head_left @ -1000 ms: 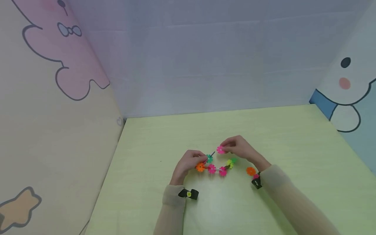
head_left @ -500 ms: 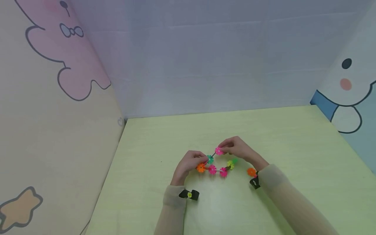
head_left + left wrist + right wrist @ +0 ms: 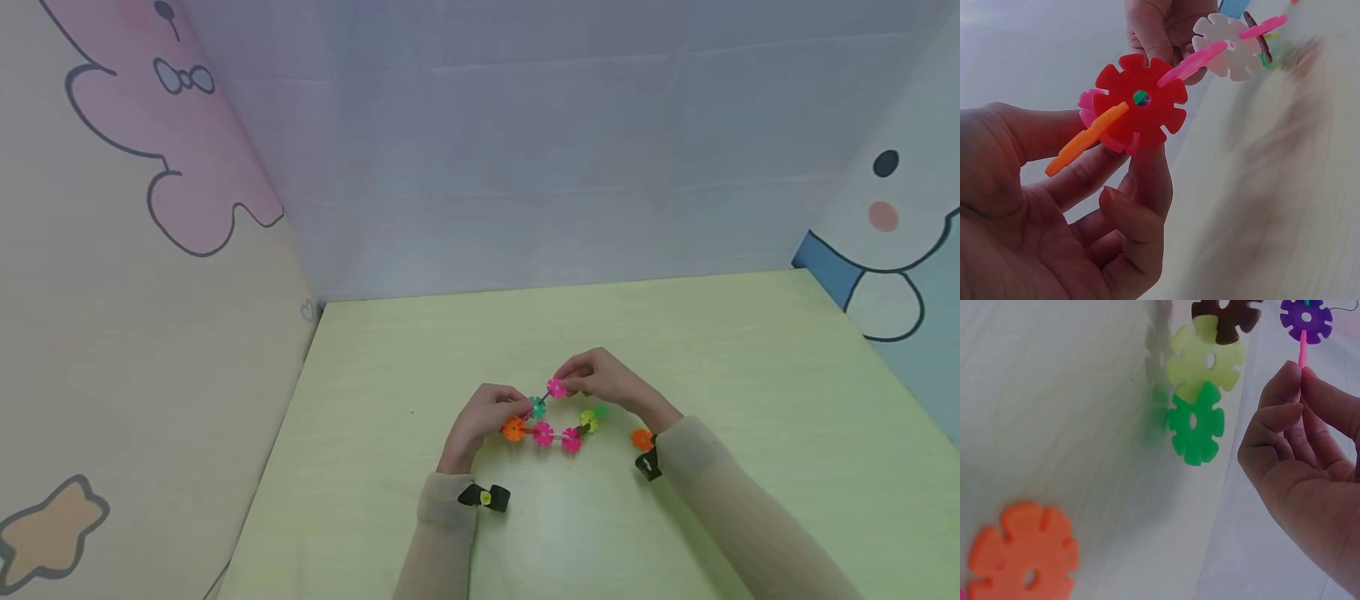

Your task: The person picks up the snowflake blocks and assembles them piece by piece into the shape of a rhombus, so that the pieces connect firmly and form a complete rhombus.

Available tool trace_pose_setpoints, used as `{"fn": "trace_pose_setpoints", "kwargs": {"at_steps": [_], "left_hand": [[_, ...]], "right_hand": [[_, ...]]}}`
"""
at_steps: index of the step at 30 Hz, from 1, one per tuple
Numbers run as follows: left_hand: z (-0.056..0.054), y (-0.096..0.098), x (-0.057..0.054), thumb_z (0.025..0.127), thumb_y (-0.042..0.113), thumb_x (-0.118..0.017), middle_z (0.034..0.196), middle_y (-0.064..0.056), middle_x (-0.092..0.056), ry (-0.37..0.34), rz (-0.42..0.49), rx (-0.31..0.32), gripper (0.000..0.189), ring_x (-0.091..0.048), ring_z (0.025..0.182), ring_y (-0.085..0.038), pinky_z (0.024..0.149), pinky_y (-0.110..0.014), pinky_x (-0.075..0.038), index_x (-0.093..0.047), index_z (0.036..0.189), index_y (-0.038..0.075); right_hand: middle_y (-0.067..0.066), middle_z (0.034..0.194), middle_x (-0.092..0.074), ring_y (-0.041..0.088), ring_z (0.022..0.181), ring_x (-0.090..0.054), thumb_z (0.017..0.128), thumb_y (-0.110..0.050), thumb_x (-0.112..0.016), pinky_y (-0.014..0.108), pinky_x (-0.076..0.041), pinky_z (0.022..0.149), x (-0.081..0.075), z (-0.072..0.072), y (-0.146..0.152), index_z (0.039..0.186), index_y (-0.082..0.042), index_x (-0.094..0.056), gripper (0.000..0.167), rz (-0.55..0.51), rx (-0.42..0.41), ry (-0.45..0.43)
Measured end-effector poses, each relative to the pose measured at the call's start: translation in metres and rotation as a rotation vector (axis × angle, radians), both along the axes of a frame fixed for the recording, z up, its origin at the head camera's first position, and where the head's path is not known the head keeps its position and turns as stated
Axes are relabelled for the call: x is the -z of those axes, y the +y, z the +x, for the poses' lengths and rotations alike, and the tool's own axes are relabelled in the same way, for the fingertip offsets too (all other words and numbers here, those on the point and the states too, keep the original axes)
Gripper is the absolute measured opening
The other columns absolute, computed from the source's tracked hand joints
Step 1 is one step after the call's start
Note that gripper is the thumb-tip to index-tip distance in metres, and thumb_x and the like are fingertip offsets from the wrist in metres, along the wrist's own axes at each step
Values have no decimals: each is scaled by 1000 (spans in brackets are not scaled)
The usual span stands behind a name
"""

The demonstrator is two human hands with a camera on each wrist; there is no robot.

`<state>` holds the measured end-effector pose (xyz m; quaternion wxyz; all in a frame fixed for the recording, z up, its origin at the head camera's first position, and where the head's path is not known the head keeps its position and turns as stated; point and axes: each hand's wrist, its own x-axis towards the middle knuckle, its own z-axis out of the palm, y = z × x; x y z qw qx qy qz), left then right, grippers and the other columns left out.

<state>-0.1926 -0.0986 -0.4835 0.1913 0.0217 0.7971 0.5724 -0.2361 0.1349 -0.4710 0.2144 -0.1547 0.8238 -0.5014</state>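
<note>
My left hand (image 3: 483,417) grips a curved chain of slotted plastic flower discs near its left end. In the left wrist view its thumb and fingers pinch a pink disc (image 3: 1088,106) behind the red disc (image 3: 1141,94), where an orange disc (image 3: 1088,137) is slotted in. Beyond the teal disc (image 3: 537,407), a purple disc (image 3: 1305,319) ends the chain. My right hand (image 3: 607,383) pinches a pink disc (image 3: 557,387) between thumb and fingertip, its edge at the purple disc's rim. The chain's other end has a yellow disc (image 3: 1204,359) and a green disc (image 3: 1196,425).
A loose orange disc (image 3: 642,439) lies on the pale table (image 3: 375,500) near the right sleeve, which partly hides a pink piece beside it. Cloth-covered walls stand behind and at both sides of the table.
My right hand has moved slightly left and down, bringing the pink disc from a gap up to the purple disc on the chain. My left hand has stayed nearly still with its grip.
</note>
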Motion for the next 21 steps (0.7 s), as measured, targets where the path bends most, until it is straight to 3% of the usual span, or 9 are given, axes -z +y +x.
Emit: {"fn": "trace_pose_setpoints", "kwargs": {"at_steps": [11,21], "left_hand": [[2,6,-4,86,18,-71,72,-2,-66,15,-43,-59,15,-45,60,-15,54,-26,-36,-74,76,7],[0,9,-1,82,15,-74,70,-2,-66,-12,-71,-114,13,-51,63,-15,54,-26,-38,-74,74,6]], "right_hand": [[6,91,-69,31,86,-65,93,-7,-60,45,-48,77,-2,-1,-2,106,0,-69,17,24,16,-8],[7,89,-69,31,85,-61,93,-8,-62,45,-47,76,1,-1,-4,103,0,-69,15,7,25,-42]]}}
